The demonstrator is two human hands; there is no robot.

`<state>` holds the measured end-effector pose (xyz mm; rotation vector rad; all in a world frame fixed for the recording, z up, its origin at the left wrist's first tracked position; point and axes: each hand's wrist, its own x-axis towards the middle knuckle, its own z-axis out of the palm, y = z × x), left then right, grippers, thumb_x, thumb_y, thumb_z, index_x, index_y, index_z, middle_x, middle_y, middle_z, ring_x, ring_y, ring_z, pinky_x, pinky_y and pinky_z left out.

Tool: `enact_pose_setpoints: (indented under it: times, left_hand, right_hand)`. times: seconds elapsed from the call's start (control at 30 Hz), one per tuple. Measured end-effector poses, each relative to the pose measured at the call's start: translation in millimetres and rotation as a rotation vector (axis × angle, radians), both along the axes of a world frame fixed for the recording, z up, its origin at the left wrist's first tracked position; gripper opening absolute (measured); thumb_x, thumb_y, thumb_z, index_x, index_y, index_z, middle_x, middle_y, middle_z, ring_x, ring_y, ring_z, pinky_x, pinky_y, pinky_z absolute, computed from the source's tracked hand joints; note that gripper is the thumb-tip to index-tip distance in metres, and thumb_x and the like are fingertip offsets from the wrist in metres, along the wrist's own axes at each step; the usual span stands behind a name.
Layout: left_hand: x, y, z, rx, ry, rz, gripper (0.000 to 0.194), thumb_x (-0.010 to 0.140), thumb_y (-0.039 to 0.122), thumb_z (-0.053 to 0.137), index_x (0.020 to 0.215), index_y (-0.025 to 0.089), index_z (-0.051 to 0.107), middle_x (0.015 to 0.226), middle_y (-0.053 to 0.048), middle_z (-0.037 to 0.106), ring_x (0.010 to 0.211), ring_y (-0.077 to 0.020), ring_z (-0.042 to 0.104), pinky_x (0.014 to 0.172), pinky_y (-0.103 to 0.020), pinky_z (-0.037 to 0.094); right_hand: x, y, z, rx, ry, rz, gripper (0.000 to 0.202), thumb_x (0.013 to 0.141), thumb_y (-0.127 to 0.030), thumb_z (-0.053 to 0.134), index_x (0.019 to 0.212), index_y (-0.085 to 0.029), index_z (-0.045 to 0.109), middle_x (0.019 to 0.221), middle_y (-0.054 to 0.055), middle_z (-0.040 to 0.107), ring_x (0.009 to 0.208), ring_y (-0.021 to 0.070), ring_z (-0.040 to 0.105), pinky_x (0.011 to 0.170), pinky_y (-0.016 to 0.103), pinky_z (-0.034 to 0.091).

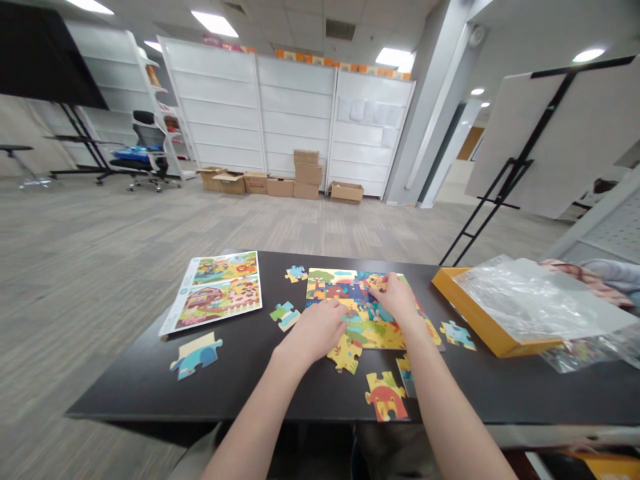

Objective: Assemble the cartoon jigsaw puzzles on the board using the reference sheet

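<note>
A colourful jigsaw puzzle (377, 337), partly joined on its board, lies on the black table before me. My left hand (320, 327) rests at its left side, fingers slightly bent and thumb apart, touching the pieces. At the upper right of the puzzle, my right hand (396, 299) has thumb and fingers on a puzzle piece (377, 283), partly covered by the fingers. A yellow piece (345, 355) sticks out below the left fingers. Nearer me are a red lion piece (386, 398) and another piece (406, 375), half hidden by my right forearm.
Loose pieces lie left, a blue elephant one (197, 355), a green one (285, 315) and a small blue one (297, 273); a pale blue piece (457, 335) lies right. A picture sheet (220, 291) is at left. At right stands a yellow box (475, 313) with clear plastic wrapping (520, 300).
</note>
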<state>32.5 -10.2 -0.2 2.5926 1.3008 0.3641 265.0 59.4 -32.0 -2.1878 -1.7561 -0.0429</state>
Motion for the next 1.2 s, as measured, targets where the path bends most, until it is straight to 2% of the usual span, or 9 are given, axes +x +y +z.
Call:
enact_pose_setpoints:
  times: [0.1, 0.23, 0.33, 0.43, 0.57, 0.7, 0.87, 1.03, 1.2]
  left_hand:
    - [-2.3, 0.5, 3.2, 0.023, -0.025, 0.048, 0.025, 0.098, 0.025, 0.047, 0.113, 0.019, 0.066, 0.113, -0.009, 0.070, 0.106, -0.0275, 0.068, 0.088, -0.039, 0.055]
    - [-5.6, 2.4, 2.6, 0.045, -0.038, 0.083, 0.026, 0.100, 0.026, 0.044, 0.112, 0.019, 0.066, 0.112, -0.009, 0.070, 0.105, -0.0275, 0.068, 0.088, -0.039, 0.055]
    - [-6.5, 3.6, 0.1, 0.042, -0.025, 0.098, 0.027, 0.100, 0.026, 0.044, 0.113, 0.019, 0.066, 0.111, -0.009, 0.070, 0.104, -0.0274, 0.069, 0.087, -0.039, 0.055]
    - [-5.0, 4.1, -2.5, 0.037, -0.005, 0.098, 0.026, 0.099, 0.025, 0.045, 0.112, 0.020, 0.066, 0.110, -0.009, 0.070, 0.103, -0.0265, 0.068, 0.087, -0.038, 0.055]
    - [-0.1, 3.9, -5.8, 0.027, 0.013, 0.082, 0.023, 0.097, 0.026, 0.050, 0.112, 0.021, 0.067, 0.111, -0.009, 0.070, 0.105, -0.0261, 0.068, 0.088, -0.037, 0.055]
    - [3.7, 2.9, -6.3, 0.035, 0.041, 0.031, 0.025, 0.098, 0.027, 0.050, 0.113, 0.021, 0.070, 0.113, -0.010, 0.069, 0.113, -0.0277, 0.064, 0.094, -0.040, 0.053]
    - [4.6, 1.7, -4.1, 0.025, 0.065, 0.029, 0.028, 0.099, 0.026, 0.049, 0.118, 0.022, 0.069, 0.115, -0.011, 0.068, 0.115, -0.0282, 0.063, 0.097, -0.041, 0.053]
    - [4.1, 2.2, -4.7, 0.037, 0.058, 0.040, 0.025, 0.098, 0.027, 0.050, 0.113, 0.020, 0.069, 0.113, -0.010, 0.069, 0.114, -0.0271, 0.064, 0.097, -0.039, 0.053]
    - [5.1, 0.7, -1.9, 0.003, -0.002, 0.072, 0.023, 0.098, 0.028, 0.051, 0.110, 0.020, 0.069, 0.113, -0.009, 0.072, 0.110, -0.0262, 0.067, 0.094, -0.038, 0.054]
  right_hand:
    - [5.3, -1.9, 6.9, 0.052, 0.070, 0.015, 0.056, 0.077, -0.038, 0.076, 0.123, -0.011, 0.058, 0.110, 0.017, 0.070, 0.102, 0.0295, 0.066, 0.079, 0.032, 0.047]
    - [17.1, -1.1, 15.3, -0.004, 0.221, 0.154, 0.020, 0.085, -0.032, 0.062, 0.094, -0.017, 0.069, 0.084, 0.007, 0.073, 0.077, 0.0214, 0.067, 0.070, 0.029, 0.046]
    - [25.0, -1.9, 15.2, -0.027, 0.320, 0.247, 0.020, 0.084, -0.035, 0.060, 0.080, -0.018, 0.070, 0.079, 0.006, 0.073, 0.072, 0.0192, 0.067, 0.068, 0.028, 0.047]
    - [29.0, -5.7, 9.0, -0.079, 0.301, 0.277, 0.025, 0.082, -0.043, 0.065, 0.081, -0.019, 0.071, 0.081, 0.006, 0.074, 0.073, 0.0204, 0.067, 0.068, 0.029, 0.048]
    - [24.8, -13.3, 1.3, -0.099, 0.150, 0.331, 0.045, 0.070, -0.055, 0.078, 0.096, -0.019, 0.072, 0.095, 0.010, 0.074, 0.085, 0.0252, 0.067, 0.073, 0.032, 0.049]
    - [14.6, -19.4, 2.6, -0.137, 0.114, 0.380, 0.041, 0.069, -0.050, 0.081, 0.091, -0.018, 0.069, 0.102, 0.013, 0.073, 0.094, 0.0286, 0.067, 0.078, 0.035, 0.049]
    - [11.3, -20.2, 7.0, -0.165, 0.316, 0.372, 0.042, 0.064, -0.041, 0.083, 0.093, -0.019, 0.063, 0.099, 0.009, 0.071, 0.086, 0.0235, 0.067, 0.074, 0.033, 0.050]
    - [20.3, -22.3, 19.0, -0.202, 0.713, 0.440, 0.029, 0.075, -0.041, 0.072, 0.092, -0.020, 0.061, 0.075, 0.003, 0.071, 0.070, 0.0191, 0.066, 0.062, 0.028, 0.048]
    - [30.3, -32.3, 35.5, -0.137, 0.814, 0.555, 0.035, 0.075, -0.047, 0.072, 0.095, -0.018, 0.071, 0.084, 0.006, 0.075, 0.078, 0.0211, 0.069, 0.071, 0.032, 0.053]
